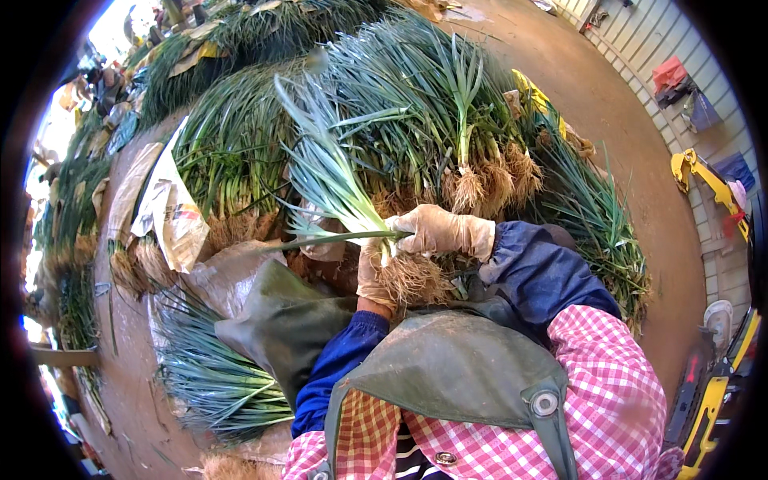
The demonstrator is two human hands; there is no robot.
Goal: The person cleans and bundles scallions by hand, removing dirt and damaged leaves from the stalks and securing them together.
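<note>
A bunch of green onions is gripped in my gloved left hand, close in front of my apron. Its blue-green leaves point up and to the left, and its pale brown roots hang over the lower right of that hand. My gloved right hand is closed at the white stems, with a single green onion leaf pinched in its fingers and stretching left across the bunch. The bunch hides part of my left fingers. Just beyond my hands stands a large pile of green onions, roots toward me.
More green onions lie at my lower left. White sacking covers part of the left heaps. Brown wet floor runs along the right, up to a tiled wall. Yellow and black equipment stands at the right edge.
</note>
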